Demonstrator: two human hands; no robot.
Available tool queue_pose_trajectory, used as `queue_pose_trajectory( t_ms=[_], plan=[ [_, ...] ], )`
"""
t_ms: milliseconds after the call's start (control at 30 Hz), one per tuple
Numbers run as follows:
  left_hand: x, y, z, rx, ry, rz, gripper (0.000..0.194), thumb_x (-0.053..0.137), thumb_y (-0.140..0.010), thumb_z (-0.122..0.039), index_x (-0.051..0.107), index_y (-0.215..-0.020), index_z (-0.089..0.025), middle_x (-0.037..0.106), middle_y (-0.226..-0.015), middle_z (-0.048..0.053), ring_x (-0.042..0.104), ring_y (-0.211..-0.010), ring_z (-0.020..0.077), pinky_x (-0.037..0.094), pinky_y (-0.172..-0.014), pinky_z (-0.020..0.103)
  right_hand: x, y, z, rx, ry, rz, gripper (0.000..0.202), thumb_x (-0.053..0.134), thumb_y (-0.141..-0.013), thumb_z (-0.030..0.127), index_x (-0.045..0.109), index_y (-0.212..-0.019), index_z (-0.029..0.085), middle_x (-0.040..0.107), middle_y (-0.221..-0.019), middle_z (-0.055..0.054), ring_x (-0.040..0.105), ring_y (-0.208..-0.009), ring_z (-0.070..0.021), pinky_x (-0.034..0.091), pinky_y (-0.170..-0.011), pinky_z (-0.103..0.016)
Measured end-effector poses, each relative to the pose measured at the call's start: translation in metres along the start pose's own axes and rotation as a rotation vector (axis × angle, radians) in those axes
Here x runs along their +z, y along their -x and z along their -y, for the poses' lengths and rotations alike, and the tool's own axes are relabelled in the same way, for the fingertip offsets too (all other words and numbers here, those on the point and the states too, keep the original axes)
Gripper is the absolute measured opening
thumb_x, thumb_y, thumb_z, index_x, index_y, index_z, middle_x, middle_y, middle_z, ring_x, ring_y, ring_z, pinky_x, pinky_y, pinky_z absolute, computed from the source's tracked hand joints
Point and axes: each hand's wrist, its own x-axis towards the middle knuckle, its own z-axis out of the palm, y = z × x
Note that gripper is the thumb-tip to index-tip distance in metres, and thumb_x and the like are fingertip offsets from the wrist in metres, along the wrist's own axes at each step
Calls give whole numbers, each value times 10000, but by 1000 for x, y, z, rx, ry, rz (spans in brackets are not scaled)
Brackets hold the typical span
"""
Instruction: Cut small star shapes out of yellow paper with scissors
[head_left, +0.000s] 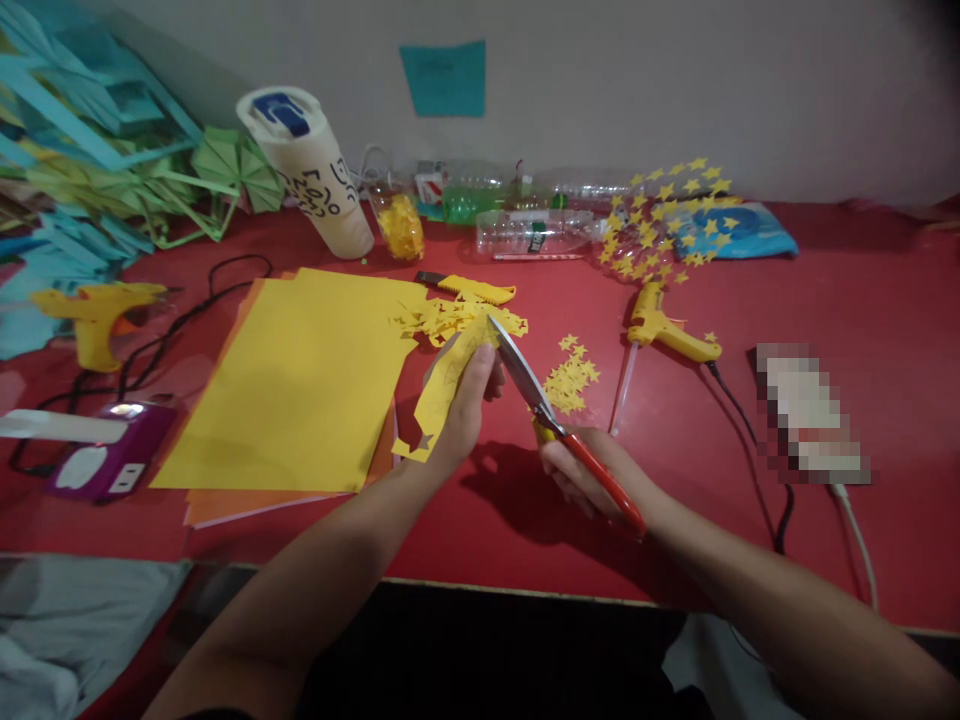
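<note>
My left hand [474, 400] is closed on a yellow paper strip [439, 395] that has star outlines drawn on it and a star-shaped cutout near its lower end. Red-handled scissors [600, 480] are held in my right hand [581, 470], their blade tips touching the strip's upper end. Behind the strip lies a heap of yellow paper scraps [442, 318], with a yellow cutter [480, 290] just beyond it. Small cut yellow stars [570, 380] form a pile right of the blades. A stack of yellow sheets [300, 390] lies left of my left hand.
Glue guns lie at left [101, 315] and right [664, 330], with black cords. A white roll [311, 180], plastic bottles [532, 235] and a cluster of yellow stars [660, 225] line the back. A purple device [112, 450] sits left, a pixelated object [814, 415] right.
</note>
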Motion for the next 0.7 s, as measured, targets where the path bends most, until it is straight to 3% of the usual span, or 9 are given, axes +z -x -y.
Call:
queue_pose_trajectory(
  t_ms=[367, 533, 700],
  plan=[
    [-1, -2, -4, -23, -33, 30, 444, 429, -863, -578, 512, -641, -203, 522, -628, -7, 481, -583, 89, 452, -593, 260, -3, 1, 9, 10, 63, 14, 502, 520, -778, 671, 360, -591, 234, 388, -424, 62, 350, -339, -65, 268, -336, -227],
    [-4, -7, 2, -43, 46, -5, 417, 507, -824, -561, 527, -611, -203, 551, -596, -6, 512, -562, 91, 477, -586, 259, -6, -2, 3, -12, 108, 17, 489, 501, -801, 663, 372, -603, 235, 382, -435, 56, 347, -362, -76, 285, -357, -239],
    [-11, -13, 7, 60, 150, -111, 270, 589, -801, -422, 631, -684, -182, 600, -593, -14, 537, -543, 75, 458, -531, 235, -9, -6, -8, -71, 163, 16, 487, 471, -830, 648, 354, -591, 240, 355, -451, 47, 327, -397, -87, 271, -370, -252]
  ],
)
